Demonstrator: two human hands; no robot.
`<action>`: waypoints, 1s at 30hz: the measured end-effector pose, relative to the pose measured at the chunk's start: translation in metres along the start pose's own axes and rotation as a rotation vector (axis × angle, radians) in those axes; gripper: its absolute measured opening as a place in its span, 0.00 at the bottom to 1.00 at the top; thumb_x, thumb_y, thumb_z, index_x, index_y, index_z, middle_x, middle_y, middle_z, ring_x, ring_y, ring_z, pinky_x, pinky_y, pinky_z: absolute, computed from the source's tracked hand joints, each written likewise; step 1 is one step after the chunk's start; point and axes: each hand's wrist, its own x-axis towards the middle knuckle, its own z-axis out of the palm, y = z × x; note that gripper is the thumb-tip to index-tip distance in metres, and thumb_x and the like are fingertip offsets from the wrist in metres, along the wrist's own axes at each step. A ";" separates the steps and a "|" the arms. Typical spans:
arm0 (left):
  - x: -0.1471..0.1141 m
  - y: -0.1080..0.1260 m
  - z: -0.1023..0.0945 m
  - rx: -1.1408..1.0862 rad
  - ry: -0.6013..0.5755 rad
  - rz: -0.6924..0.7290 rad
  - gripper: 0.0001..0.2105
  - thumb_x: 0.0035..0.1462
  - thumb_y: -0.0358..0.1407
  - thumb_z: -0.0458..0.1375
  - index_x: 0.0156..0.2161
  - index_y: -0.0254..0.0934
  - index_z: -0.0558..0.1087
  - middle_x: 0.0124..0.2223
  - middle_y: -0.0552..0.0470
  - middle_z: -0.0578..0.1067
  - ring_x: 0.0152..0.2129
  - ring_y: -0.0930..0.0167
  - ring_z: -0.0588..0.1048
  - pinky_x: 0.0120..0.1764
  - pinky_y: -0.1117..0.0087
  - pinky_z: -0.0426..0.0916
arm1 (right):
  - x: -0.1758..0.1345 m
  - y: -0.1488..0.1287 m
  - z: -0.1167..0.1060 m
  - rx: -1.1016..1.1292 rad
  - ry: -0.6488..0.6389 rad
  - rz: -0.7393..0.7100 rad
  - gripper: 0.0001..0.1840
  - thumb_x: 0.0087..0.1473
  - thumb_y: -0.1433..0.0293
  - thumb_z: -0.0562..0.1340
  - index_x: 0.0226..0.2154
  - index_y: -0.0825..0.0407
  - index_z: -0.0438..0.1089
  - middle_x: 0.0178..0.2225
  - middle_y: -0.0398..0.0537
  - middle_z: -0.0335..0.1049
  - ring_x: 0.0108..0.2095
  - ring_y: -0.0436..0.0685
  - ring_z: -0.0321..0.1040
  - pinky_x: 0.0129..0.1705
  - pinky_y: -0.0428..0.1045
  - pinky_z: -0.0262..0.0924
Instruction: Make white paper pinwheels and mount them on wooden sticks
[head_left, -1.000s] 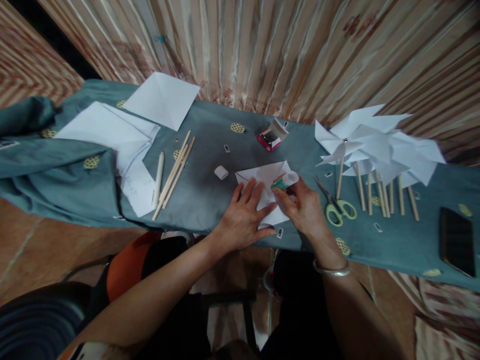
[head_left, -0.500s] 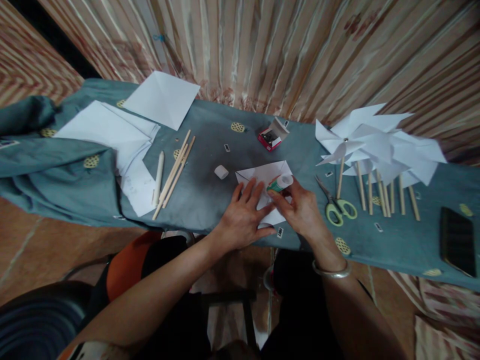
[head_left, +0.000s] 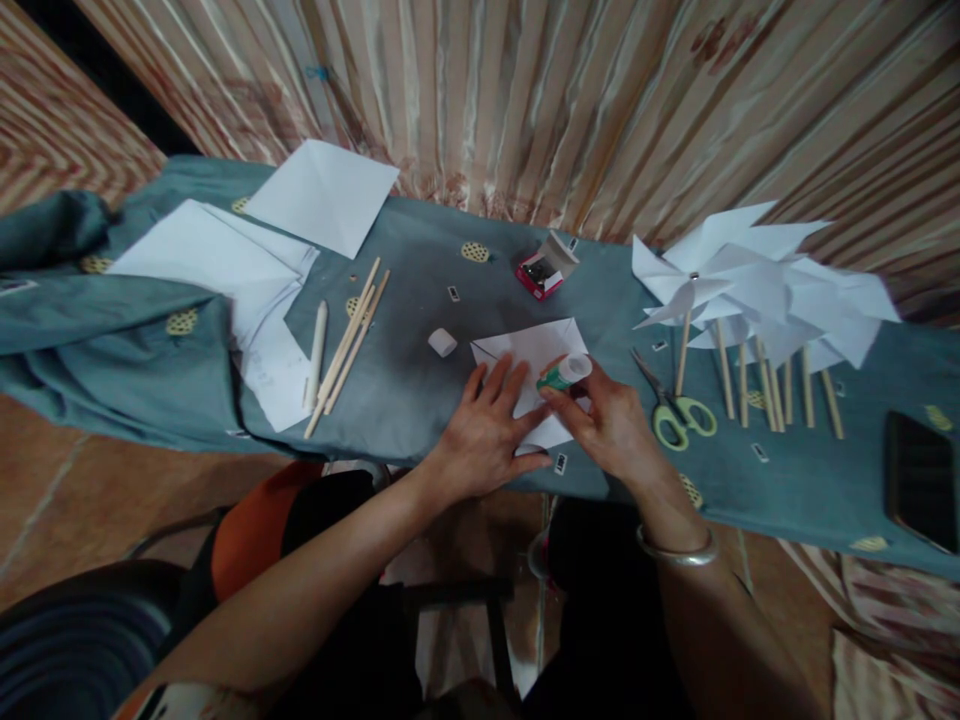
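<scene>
My left hand [head_left: 484,435] lies with fingers spread on a folded sheet of white paper [head_left: 544,340], pressing it to the cloth. In my right hand [head_left: 611,420] is a glue stick [head_left: 562,373] with a green label and white end, held tilted over the paper between thumb and fingers. The end facing the paper is partly hidden by my fingers. A white cap [head_left: 442,343] rests on the cloth to the left of the paper.
Green-handled scissors [head_left: 679,412], paper pinwheels [head_left: 750,275] on sticks and a phone [head_left: 921,480] lie to the right. Behind the paper stands an open red box [head_left: 541,277]. Wooden sticks [head_left: 349,350], a white pencil-like stick [head_left: 318,350] and paper sheets [head_left: 210,255] are on the left.
My right hand and the glue stick have shifted slightly to the right and toward me over the paper. My left hand stays in place.
</scene>
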 end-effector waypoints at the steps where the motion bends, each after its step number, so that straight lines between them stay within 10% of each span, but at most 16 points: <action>1: 0.000 0.000 0.000 -0.001 0.003 0.000 0.30 0.56 0.58 0.50 0.58 0.43 0.67 0.66 0.38 0.57 0.64 0.48 0.50 0.59 0.40 0.47 | 0.000 0.000 -0.001 -0.001 -0.004 0.006 0.14 0.59 0.58 0.56 0.39 0.51 0.66 0.27 0.45 0.71 0.23 0.54 0.66 0.27 0.48 0.59; 12: -0.001 -0.002 0.002 -0.026 0.027 0.000 0.30 0.56 0.58 0.50 0.58 0.46 0.67 0.67 0.41 0.55 0.65 0.49 0.47 0.59 0.40 0.48 | -0.006 0.009 -0.003 -0.011 0.047 0.080 0.14 0.56 0.57 0.59 0.38 0.50 0.68 0.26 0.46 0.72 0.25 0.57 0.69 0.28 0.50 0.61; 20: -0.001 0.001 -0.003 -0.039 0.025 0.000 0.30 0.56 0.58 0.51 0.57 0.41 0.68 0.66 0.37 0.57 0.65 0.49 0.49 0.60 0.41 0.48 | 0.003 0.033 -0.011 0.549 0.543 0.269 0.13 0.50 0.61 0.66 0.37 0.50 0.70 0.34 0.46 0.74 0.31 0.53 0.71 0.35 0.51 0.67; 25: -0.002 -0.004 -0.015 -0.098 0.096 0.024 0.29 0.61 0.52 0.49 0.62 0.37 0.60 0.66 0.36 0.57 0.65 0.55 0.49 0.61 0.45 0.51 | 0.006 0.043 -0.015 0.980 0.458 0.430 0.15 0.51 0.56 0.65 0.33 0.50 0.71 0.31 0.45 0.75 0.23 0.48 0.67 0.26 0.46 0.65; 30: -0.003 -0.041 -0.037 -0.001 0.269 -0.154 0.23 0.61 0.26 0.45 0.60 0.41 0.62 0.64 0.43 0.63 0.64 0.61 0.55 0.60 0.47 0.55 | 0.004 0.046 -0.013 1.067 0.324 0.414 0.21 0.54 0.50 0.60 0.33 0.50 0.71 0.30 0.45 0.75 0.22 0.49 0.68 0.24 0.46 0.67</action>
